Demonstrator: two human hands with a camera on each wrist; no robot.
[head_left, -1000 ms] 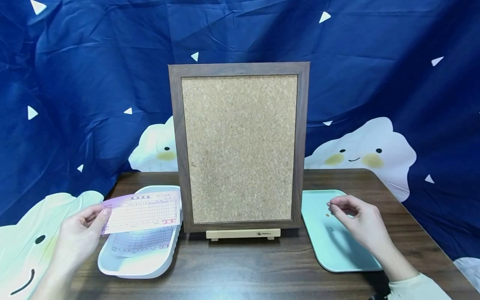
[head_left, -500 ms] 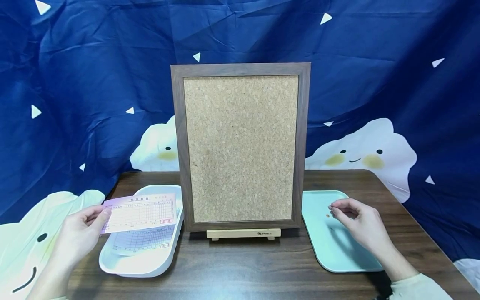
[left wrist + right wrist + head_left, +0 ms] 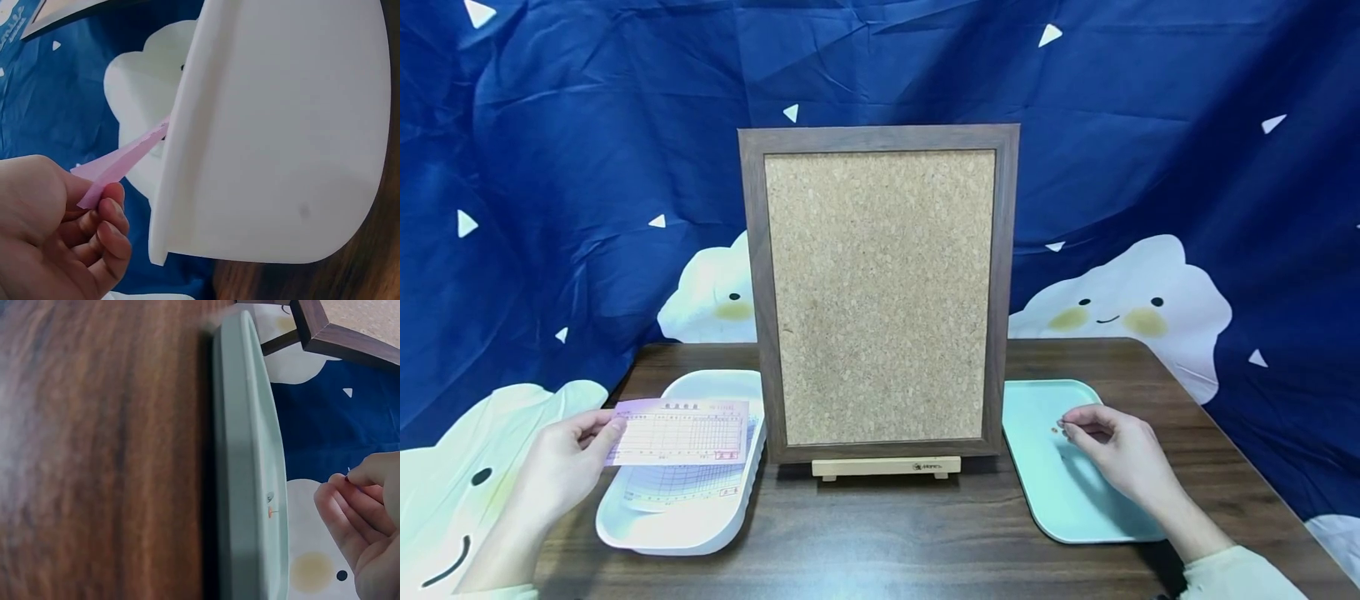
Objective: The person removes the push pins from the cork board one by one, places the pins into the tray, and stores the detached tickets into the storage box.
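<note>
In the head view my left hand (image 3: pixel 561 467) pinches the left end of a pink printed receipt slip (image 3: pixel 685 433) between thumb and fingers. The slip is held over a white tray (image 3: pixel 662 533), where more printed slips (image 3: pixel 681 487) lie. From the left wrist the slip (image 3: pixel 128 156) shows almost edge-on, beside the tray's outer wall. Over a mint green tray (image 3: pixel 1052 500), my right hand (image 3: pixel 1123 454) pinches a tiny pushpin (image 3: pixel 347 479), its dark red head mostly hidden by the fingertips. An orange pushpin (image 3: pixel 271 512) and a greyish one (image 3: pixel 270 497) lie in the green tray.
A cork board (image 3: pixel 880 300) in a brown frame stands upright between the trays on a small wooden easel (image 3: pixel 887 467). Everything rests on a dark wood table (image 3: pixel 880 533). Behind hangs a blue cloth (image 3: pixel 880 67) with cloud prints.
My left hand has lowered the receipt slip a little toward the white tray, and the slip now faces more upward. My right hand has sunk slightly over the green tray.
</note>
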